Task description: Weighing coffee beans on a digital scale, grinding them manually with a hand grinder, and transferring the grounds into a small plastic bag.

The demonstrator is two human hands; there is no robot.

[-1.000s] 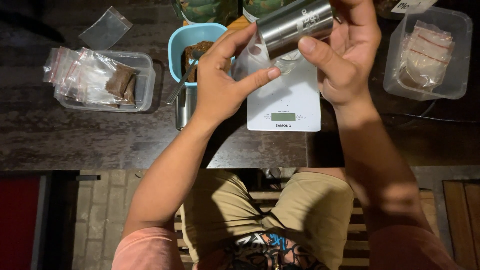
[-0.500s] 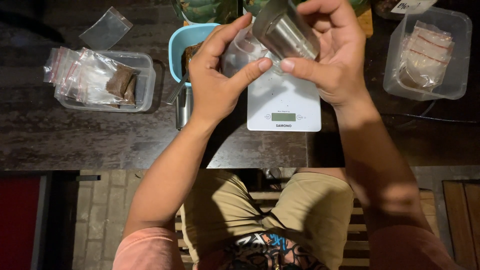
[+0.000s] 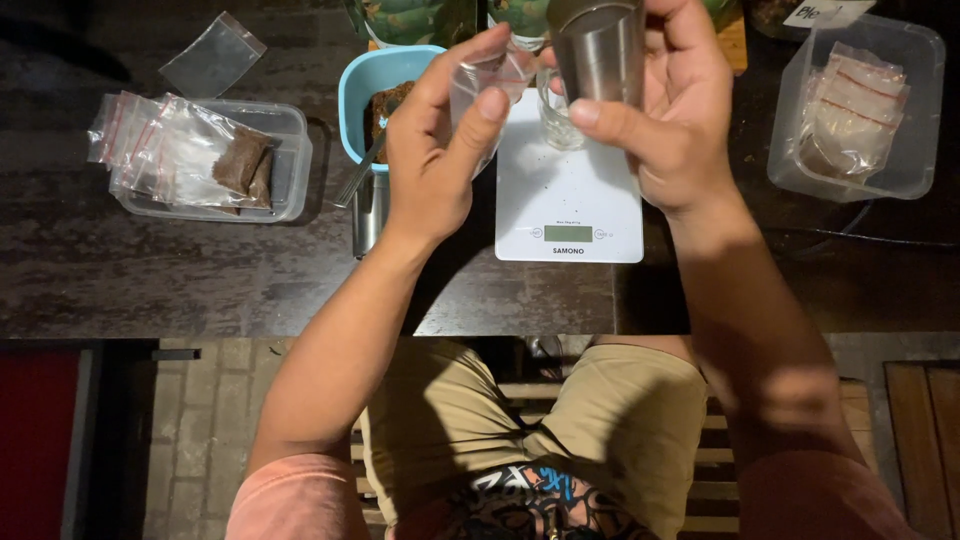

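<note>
A steel cup (image 3: 600, 50) is gripped in the right hand (image 3: 672, 120) at the 12 o'clock edge of the view, the fingers wrapped closed around its wall and the thumb pressed against its near side. It is held upright above the far end of a white kitchen scale (image 3: 568, 190). A small clear plastic bag (image 3: 480, 95) is pinched in the left hand (image 3: 432, 160), thumb and fingers closed on it, touching the cup at its 9 o'clock side. A small glass (image 3: 556, 120) is seen standing on the scale beneath the cup. A blue bowl (image 3: 372, 85) holding brown material lies at 9 o'clock of the left hand. Further toward 9 o'clock, a clear tub (image 3: 285, 160) of filled bags rests on the dark table (image 3: 200, 270). A second clear tub (image 3: 900, 110) of bags is noted at 3 o'clock of the right hand.
</note>
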